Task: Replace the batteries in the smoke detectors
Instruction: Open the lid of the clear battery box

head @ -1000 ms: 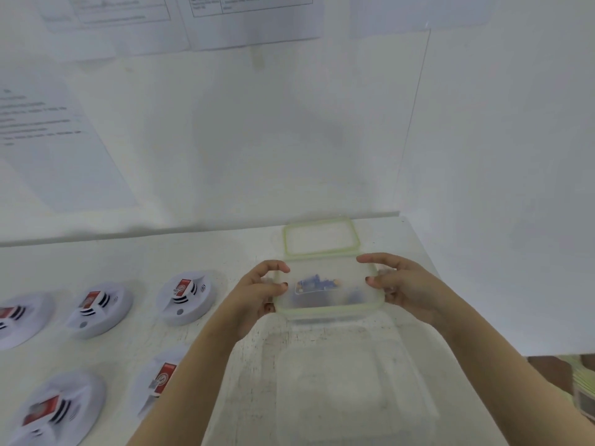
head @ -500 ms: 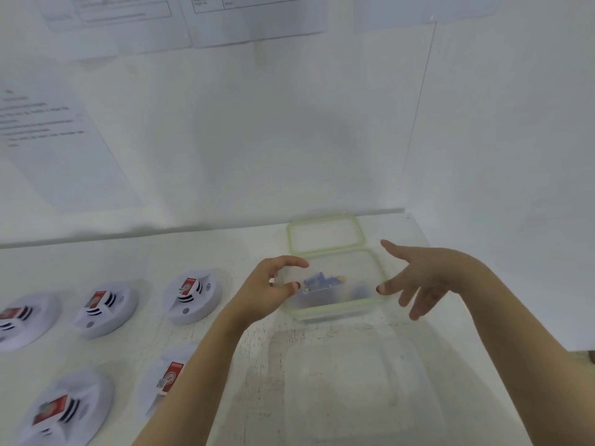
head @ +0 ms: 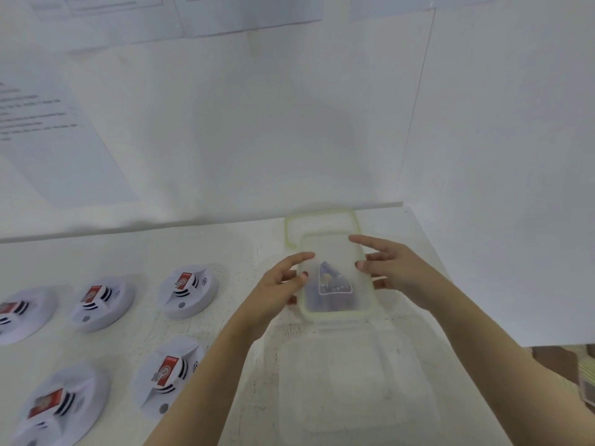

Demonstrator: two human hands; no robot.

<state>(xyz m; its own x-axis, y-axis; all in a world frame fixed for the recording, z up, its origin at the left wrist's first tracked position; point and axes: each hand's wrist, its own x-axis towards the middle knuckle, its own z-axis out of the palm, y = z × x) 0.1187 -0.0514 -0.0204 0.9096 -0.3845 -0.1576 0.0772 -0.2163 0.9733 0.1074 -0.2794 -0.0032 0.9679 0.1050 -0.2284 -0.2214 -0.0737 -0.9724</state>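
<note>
Box turned lengthwise, contents blurred, left hand, right hand pinching

I count five smoke detectors, each carrying one red battery, so five batteries showing. There is one green-rimmed tub, one green-rimmed lid, and one larger clear tub.
</note>
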